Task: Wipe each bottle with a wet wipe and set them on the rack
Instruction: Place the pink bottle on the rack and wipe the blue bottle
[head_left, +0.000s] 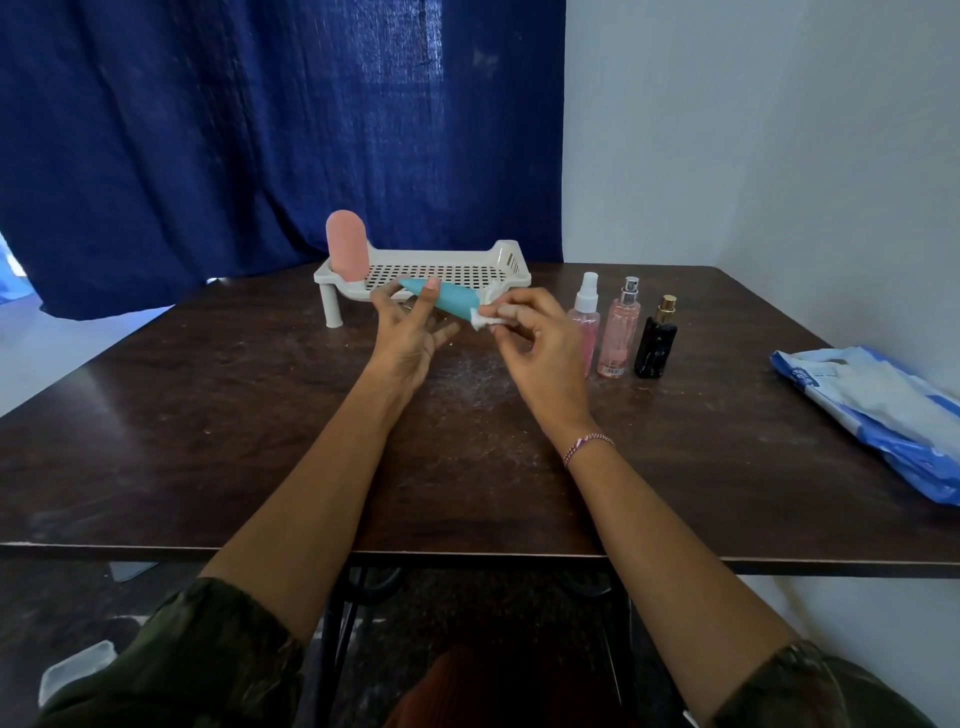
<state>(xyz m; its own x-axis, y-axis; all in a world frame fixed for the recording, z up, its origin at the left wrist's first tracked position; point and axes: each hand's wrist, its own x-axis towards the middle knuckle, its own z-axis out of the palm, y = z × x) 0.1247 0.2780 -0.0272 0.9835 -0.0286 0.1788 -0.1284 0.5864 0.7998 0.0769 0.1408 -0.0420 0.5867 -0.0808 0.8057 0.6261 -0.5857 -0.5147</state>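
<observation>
Just in front of the rack (431, 255), the left hand (410, 332) pinches the tilted teal bottle (452, 301) between fingers and thumb, above the table (260, 415). The right hand (535, 338) grips a wet wipe (485, 317) in its fingers against the bottle's wider end. A pink bottle (347, 247) stands upright in the rack's left end.

Wet wipe (482, 318) hides one end of the teal bottle (454, 304).
</observation>
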